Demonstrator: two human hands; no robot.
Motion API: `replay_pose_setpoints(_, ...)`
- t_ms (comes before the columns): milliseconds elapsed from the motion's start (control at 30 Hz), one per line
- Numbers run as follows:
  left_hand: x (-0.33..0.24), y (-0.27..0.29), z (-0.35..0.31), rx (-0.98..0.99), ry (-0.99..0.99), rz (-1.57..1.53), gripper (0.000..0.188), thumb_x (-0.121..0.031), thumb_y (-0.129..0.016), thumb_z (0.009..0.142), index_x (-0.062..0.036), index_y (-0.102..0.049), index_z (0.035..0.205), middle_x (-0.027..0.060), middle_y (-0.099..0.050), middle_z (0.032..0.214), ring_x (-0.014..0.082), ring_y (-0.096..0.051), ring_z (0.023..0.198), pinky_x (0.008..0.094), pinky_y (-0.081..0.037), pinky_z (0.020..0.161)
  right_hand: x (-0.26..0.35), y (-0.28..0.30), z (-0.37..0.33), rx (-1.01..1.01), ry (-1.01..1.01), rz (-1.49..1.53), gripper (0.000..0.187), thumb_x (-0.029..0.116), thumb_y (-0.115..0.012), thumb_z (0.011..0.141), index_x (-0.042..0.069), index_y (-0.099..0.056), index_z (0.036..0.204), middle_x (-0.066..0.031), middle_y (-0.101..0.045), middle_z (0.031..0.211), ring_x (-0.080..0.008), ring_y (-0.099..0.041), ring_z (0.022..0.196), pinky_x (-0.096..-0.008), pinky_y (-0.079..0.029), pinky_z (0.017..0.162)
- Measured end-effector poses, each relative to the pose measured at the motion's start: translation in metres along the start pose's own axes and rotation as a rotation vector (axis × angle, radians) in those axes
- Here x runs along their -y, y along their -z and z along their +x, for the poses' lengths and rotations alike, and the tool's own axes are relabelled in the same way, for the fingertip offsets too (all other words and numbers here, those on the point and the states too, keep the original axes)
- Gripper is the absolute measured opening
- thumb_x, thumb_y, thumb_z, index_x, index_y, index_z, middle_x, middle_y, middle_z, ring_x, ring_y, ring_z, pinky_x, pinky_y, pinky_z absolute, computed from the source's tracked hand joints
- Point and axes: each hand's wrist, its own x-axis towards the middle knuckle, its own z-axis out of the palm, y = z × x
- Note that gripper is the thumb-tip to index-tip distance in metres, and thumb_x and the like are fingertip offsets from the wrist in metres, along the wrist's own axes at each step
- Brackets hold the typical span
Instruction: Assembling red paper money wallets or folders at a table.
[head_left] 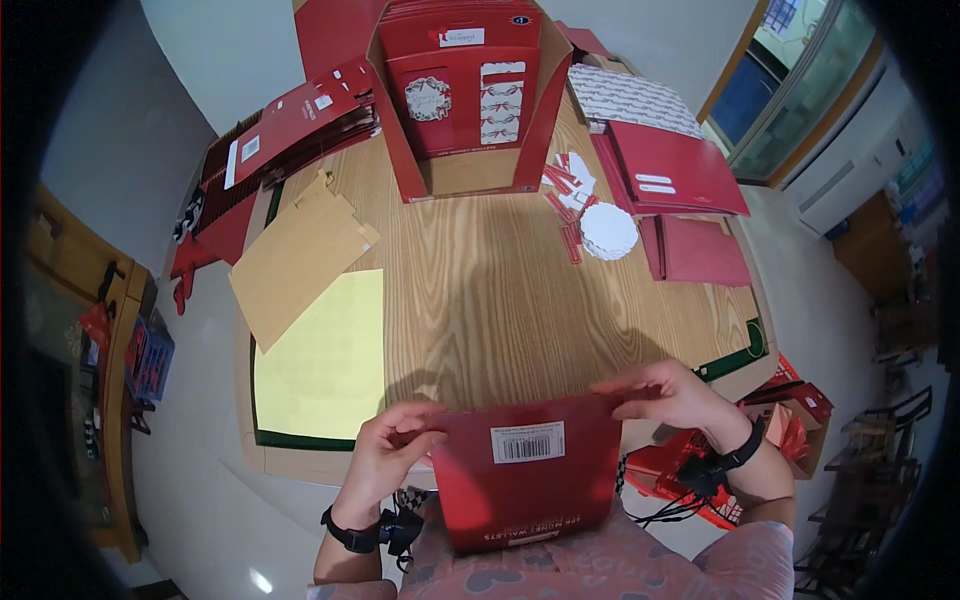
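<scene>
A flat red cardboard packet (pixel 525 490) with a white barcode label hangs upright in front of my body at the near table edge. My left hand (pixel 398 445) pinches its upper left corner between thumb and fingers. At the upper right corner, my right hand (pixel 668 395) grips the top edge. Beyond the packet, a tall open-fronted red display box (pixel 472 185) stands at the far middle of the table, with red packets inside. To the left lie a yellow sheet (pixel 325 365) and a brown cardboard piece (pixel 300 262), which overlaps the sheet.
Round scalloped white cards (pixel 608 232) and small red-and-white labels (pixel 570 190) lie right of the box. Farther right are red folders (pixel 680 170), dark red envelopes (pixel 700 250) and patterned white sheets (pixel 635 98). Red packets (pixel 290 130) are stacked at far left. A red crate (pixel 690 480) stands below the table, near right.
</scene>
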Motion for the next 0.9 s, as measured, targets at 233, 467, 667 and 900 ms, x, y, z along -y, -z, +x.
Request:
replay_pose_setpoints(233,-0.007,-0.011,-0.004,0.046,-0.231,0.127,0.033,0.010,-0.068,0.078,0.0001,-0.060,0.109,0.0057,-0.067,0.096,0.0084,-0.062,0.079,0.0220,-0.052,0.066,0.006,-0.013,-0.016,-0.055,-0.091,0.051,0.033,-0.002,-0.061,0.087,0.002,-0.061,0.119,-0.0067,-0.067,0.108,-0.0088,-0.062,0.092,-0.0250,-0.049,0.084)
replay_pose_setpoints(467,-0.004,-0.003,-0.007,0.155,-0.315,0.323,0.030,0.009,-0.070,0.075,-0.0008,-0.064,0.103,0.0067,-0.067,0.097,0.0122,-0.064,0.085,0.0232,-0.052,0.069,-0.001,-0.023,-0.026,-0.116,0.046,0.009,0.026,-0.004,-0.061,0.086,0.000,-0.064,0.111,-0.0079,-0.067,0.101,-0.0109,-0.063,0.092,-0.0258,-0.050,0.080)
replay_pose_setpoints(667,-0.036,-0.007,-0.024,0.156,-0.300,0.397,0.016,0.003,-0.071,0.076,-0.0001,-0.068,0.091,0.0098,-0.070,0.088,0.0176,-0.067,0.077,0.0257,-0.054,0.069,0.026,-0.026,-0.036,-0.117,0.073,-0.149,0.022,-0.001,-0.065,0.083,-0.001,-0.066,0.105,-0.0097,-0.069,0.097,-0.0147,-0.066,0.088,-0.0253,-0.052,0.077)
replay_pose_setpoints(900,-0.114,-0.008,-0.069,0.119,-1.159,0.593,0.014,0.002,-0.072,0.069,0.0021,-0.068,0.083,0.0152,-0.069,0.080,0.0247,-0.069,0.067,0.0292,-0.056,0.065,0.121,-0.025,-0.061,-0.231,0.789,-0.666,0.018,0.001,-0.070,0.072,0.003,-0.068,0.090,-0.0131,-0.068,0.096,-0.0228,-0.068,0.080,-0.0287,-0.055,0.068)
